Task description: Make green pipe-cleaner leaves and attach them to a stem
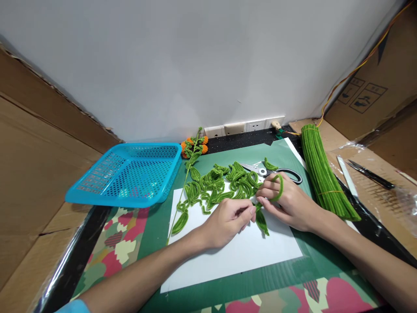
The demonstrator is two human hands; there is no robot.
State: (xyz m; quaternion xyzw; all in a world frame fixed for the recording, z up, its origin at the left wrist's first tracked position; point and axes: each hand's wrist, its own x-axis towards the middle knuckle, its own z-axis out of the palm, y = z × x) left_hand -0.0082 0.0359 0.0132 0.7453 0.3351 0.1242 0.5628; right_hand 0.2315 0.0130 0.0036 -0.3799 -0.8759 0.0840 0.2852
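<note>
My left hand point(230, 217) is closed in a pinch over the white sheet, its fingertips meeting those of my right hand point(288, 200). Between both hands is a green pipe cleaner point(280, 188); one end curves up over my right fingers. A leaf shape of the same fuzzy green stem point(261, 223) hangs below the fingertips. Just beyond my hands lies a pile of bent green pipe-cleaner leaves point(213, 184). A finished stem with leaves and orange flowers point(194, 174) lies left of the pile. Scissors point(262, 172) rest behind my right hand, partly hidden by it.
A blue plastic basket point(156, 198) stands at the left. On the right lie a bundle of green pipe cleaners point(321, 174), a white strip point(347, 176) and a black-handled pointed tool point(374, 177). Wall sockets point(256, 126) line the back; cardboard point(365, 93) borders the sides.
</note>
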